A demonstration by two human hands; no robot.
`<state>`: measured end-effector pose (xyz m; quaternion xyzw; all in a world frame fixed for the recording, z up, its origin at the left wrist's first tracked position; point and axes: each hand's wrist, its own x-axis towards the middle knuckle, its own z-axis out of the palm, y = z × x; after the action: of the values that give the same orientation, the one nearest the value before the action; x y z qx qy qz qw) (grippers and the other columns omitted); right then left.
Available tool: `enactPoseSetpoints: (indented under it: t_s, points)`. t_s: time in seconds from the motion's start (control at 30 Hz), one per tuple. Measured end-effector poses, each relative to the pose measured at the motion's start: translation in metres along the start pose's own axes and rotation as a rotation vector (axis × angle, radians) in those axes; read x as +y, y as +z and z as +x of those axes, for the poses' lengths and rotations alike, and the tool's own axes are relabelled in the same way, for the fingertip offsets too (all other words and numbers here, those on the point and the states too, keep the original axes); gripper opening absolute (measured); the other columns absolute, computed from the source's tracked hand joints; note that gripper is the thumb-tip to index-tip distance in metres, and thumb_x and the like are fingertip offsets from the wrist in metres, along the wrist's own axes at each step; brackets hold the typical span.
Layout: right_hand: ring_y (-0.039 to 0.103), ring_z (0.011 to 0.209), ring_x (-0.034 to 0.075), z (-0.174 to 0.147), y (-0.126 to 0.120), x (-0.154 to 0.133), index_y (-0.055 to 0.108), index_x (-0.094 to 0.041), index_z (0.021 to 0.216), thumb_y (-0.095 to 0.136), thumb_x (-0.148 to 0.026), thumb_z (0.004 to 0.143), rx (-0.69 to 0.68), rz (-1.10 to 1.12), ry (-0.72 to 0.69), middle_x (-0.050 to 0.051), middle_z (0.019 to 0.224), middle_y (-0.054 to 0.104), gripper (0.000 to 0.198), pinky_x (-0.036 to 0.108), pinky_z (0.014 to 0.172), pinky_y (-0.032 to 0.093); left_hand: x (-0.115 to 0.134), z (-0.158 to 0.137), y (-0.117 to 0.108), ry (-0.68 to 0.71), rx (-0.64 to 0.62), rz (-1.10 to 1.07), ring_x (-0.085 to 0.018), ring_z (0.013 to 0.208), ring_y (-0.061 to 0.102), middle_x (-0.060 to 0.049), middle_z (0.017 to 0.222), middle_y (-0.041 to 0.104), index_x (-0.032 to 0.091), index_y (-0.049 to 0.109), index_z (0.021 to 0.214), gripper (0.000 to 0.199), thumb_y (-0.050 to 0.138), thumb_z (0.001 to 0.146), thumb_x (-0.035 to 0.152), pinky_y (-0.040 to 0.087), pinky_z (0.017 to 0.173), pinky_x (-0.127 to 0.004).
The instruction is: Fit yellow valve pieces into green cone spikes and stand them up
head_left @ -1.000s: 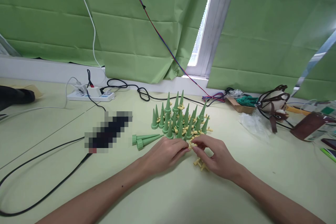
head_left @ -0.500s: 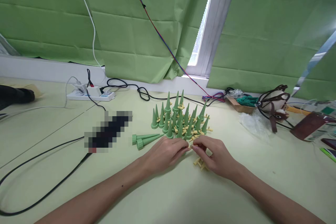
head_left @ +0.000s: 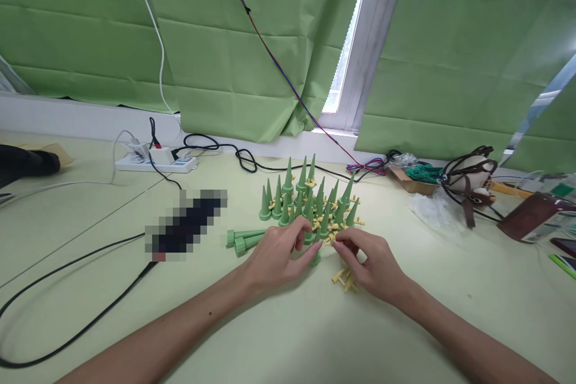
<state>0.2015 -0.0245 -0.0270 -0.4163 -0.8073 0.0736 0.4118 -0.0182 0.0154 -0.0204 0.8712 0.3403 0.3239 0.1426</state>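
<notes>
My left hand (head_left: pixel 281 255) is open, its thumb and forefinger apart beside a green spike (head_left: pixel 315 260) whose base shows below the thumb tip. Nothing is gripped between those fingers. Thumb and forefinger of my right hand (head_left: pixel 371 258) are pinched on a small yellow T-shaped piece (head_left: pixel 332 242), partly hidden by the fingertips. Beyond both hands stands a cluster of green cone-shaped spikes (head_left: pixel 320 198), points up, with yellow T-shaped pieces among them. Several loose yellow T-shaped pieces (head_left: pixel 345 281) lie under the right hand. Two green spikes (head_left: pixel 245 243) lie on their sides left of the cluster.
A blurred dark object (head_left: pixel 186 225) with a black cable lies on the left of the table. Behind it is a white power strip (head_left: pixel 155 162). On the right are clear plastic bags (head_left: pixel 436 213), a cardboard box (head_left: pixel 411 182) and a dark red object (head_left: pixel 533 217).
My left thumb and forefinger have spread apart, and that hand has come away from the right fingertips. My right hand has shifted slightly, still pinching.
</notes>
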Motion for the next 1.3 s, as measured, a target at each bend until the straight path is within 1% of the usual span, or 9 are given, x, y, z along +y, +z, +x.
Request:
enactPoseSetpoints:
  t_s: [0.17,0.27,0.4,0.57,0.77,0.93,1.1,1.3]
  points:
    - [0.051,0.057,0.013,0.0003,0.0007,0.0012,0.058,-0.019,0.089,0.051,-0.021,0.099,0.011,-0.012,0.005,0.000,0.069,0.058,0.012,0.024,0.056,0.041,0.0014,-0.0003,0.0027,-0.091,-0.101,0.047,-0.011,0.052,0.042,0.006,0.065,0.051,0.021,0.050,0.098,0.021,0.050,0.095,0.041,0.027,0.053,-0.024]
    - [0.052,0.058,0.013,0.0002,0.0008,0.0013,0.059,-0.019,0.089,0.050,-0.021,0.099,0.008,-0.014,0.009,0.000,0.070,0.059,0.013,0.025,0.056,0.041,0.0025,0.0005,0.0032,-0.115,-0.146,0.049,-0.012,0.056,0.045,0.005,0.065,0.053,0.021,0.050,0.090,0.020,0.050,0.095,0.040,0.028,0.054,-0.025]
    - [0.052,0.058,0.013,0.0006,0.0011,0.0011,0.059,-0.019,0.089,0.050,-0.021,0.099,0.000,-0.017,0.018,0.000,0.070,0.059,0.013,0.025,0.056,0.041,0.0030,0.0008,0.0044,-0.112,-0.192,0.042,-0.013,0.057,0.045,0.004,0.065,0.053,0.020,0.044,0.077,0.026,0.050,0.094,0.039,0.027,0.053,-0.025]
    - [0.052,0.059,0.014,0.0013,0.0019,0.0010,0.060,-0.019,0.090,0.050,-0.020,0.099,-0.019,-0.011,0.025,0.000,0.070,0.060,0.013,0.025,0.057,0.042,0.0017,-0.0001,0.0069,-0.116,-0.221,0.019,-0.013,0.055,0.043,0.004,0.063,0.051,0.020,0.039,0.072,0.031,0.049,0.095,0.037,0.025,0.051,-0.026]
    - [0.052,0.058,0.013,0.0017,0.0021,0.0002,0.061,-0.019,0.091,0.051,-0.019,0.098,-0.006,-0.008,0.008,0.000,0.071,0.061,0.012,0.024,0.056,0.042,0.0046,0.0003,0.0065,-0.132,-0.202,-0.124,-0.012,0.054,0.041,0.005,0.059,0.048,0.020,0.039,0.072,0.031,0.048,0.096,0.037,0.027,0.052,-0.025]
    - [0.052,0.057,0.013,0.0021,0.0021,-0.0010,0.061,-0.019,0.089,0.051,-0.019,0.098,0.032,-0.014,-0.018,0.000,0.069,0.061,0.013,0.024,0.054,0.043,0.0059,0.0021,0.0090,-0.201,-0.142,-0.256,-0.010,0.053,0.037,0.005,0.059,0.043,0.019,0.042,0.070,0.035,0.047,0.097,0.041,0.027,0.051,-0.024]
    - [0.052,0.057,0.014,0.0016,0.0012,-0.0029,0.060,-0.019,0.089,0.050,-0.020,0.098,0.058,-0.024,-0.035,0.001,0.070,0.061,0.014,0.025,0.054,0.043,0.0068,0.0029,0.0103,-0.257,-0.109,-0.394,-0.010,0.053,0.035,0.005,0.060,0.041,0.018,0.046,0.070,0.038,0.048,0.097,0.045,0.026,0.050,-0.024]
    - [0.052,0.056,0.014,0.0010,0.0016,-0.0030,0.060,-0.019,0.090,0.049,-0.022,0.099,0.031,-0.017,-0.031,0.002,0.069,0.062,0.015,0.025,0.053,0.042,0.0074,0.0023,0.0099,-0.294,-0.103,-0.502,-0.009,0.052,0.035,0.005,0.059,0.042,0.018,0.046,0.070,0.039,0.050,0.096,0.047,0.026,0.048,-0.023]
